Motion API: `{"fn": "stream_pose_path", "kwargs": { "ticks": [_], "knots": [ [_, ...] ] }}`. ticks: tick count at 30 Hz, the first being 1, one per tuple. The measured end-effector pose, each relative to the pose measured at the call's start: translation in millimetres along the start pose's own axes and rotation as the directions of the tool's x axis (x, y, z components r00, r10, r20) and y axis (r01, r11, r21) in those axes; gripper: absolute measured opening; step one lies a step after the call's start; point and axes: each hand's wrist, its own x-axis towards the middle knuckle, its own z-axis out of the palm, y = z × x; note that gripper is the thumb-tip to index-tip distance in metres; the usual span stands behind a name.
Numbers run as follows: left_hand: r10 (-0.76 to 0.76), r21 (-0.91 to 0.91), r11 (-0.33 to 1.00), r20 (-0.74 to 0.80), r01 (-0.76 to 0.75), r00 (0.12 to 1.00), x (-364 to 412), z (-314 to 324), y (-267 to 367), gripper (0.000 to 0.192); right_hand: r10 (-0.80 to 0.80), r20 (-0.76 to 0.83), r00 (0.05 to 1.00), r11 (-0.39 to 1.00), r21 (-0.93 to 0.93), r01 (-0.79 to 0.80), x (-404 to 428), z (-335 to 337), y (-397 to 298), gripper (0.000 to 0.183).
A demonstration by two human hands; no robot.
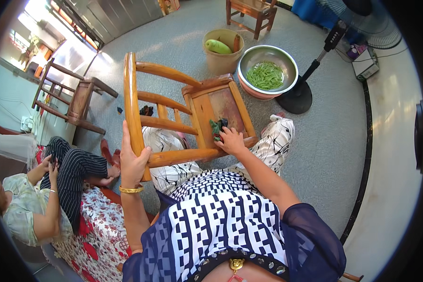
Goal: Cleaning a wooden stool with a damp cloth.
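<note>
A varnished wooden chair lies tilted before me, its backrest towards the left and its seat at the centre. My left hand grips the top rail of the backrest at its near end; the wrist wears a gold-coloured bangle. Against the seat, near its side edge, my right hand presses a crumpled dark green cloth. The seat panel has a worn, reddish-brown patch. Part of the cloth is hidden under the fingers.
A bucket holding a green gourd and a metal basin of green beans stand beyond the chair, beside a pedestal fan. Other wooden chairs stand at left and top. A seated person is at left.
</note>
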Motion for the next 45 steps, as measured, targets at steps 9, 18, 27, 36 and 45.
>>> {"fn": "stream_pose_path", "kwargs": {
  "ticks": [9, 18, 27, 36, 45],
  "knots": [
    [-0.077, -0.152, 0.985, 0.009, 0.078, 0.997, 0.1, 2.1, 9.5, 0.086, -0.103, -0.170, 0.980, 0.992, 0.061, 0.115, -5.1, 13.5, 13.9, 0.023],
    [0.017, 0.084, 0.996, 0.004, -0.018, 1.000, -0.9, 1.1, 13.7, 0.090, -0.100, -0.132, 0.986, 0.994, 0.039, 0.106, -12.6, 12.4, 9.7, 0.024],
    [0.116, 0.216, 0.970, -0.022, -0.108, 0.993, 21.8, 10.4, 1.9, 0.085, -0.076, -0.204, 0.976, 0.997, -0.046, 0.068, -4.9, 9.5, 6.6, 0.024],
    [-0.225, -0.561, 0.795, 0.077, 0.229, 0.971, 35.6, 25.0, 17.0, 0.058, 0.246, -0.058, 0.968, 0.727, 0.671, -0.145, 15.5, -13.6, -7.8, 0.025],
    [-0.055, -0.943, -0.051, 0.331, 0.329, 0.942, 11.7, 39.9, -26.5, 0.056, -0.516, -0.621, 0.590, 0.625, 0.198, 0.755, -17.6, -187.5, -173.7, 0.037]
  ]
}}
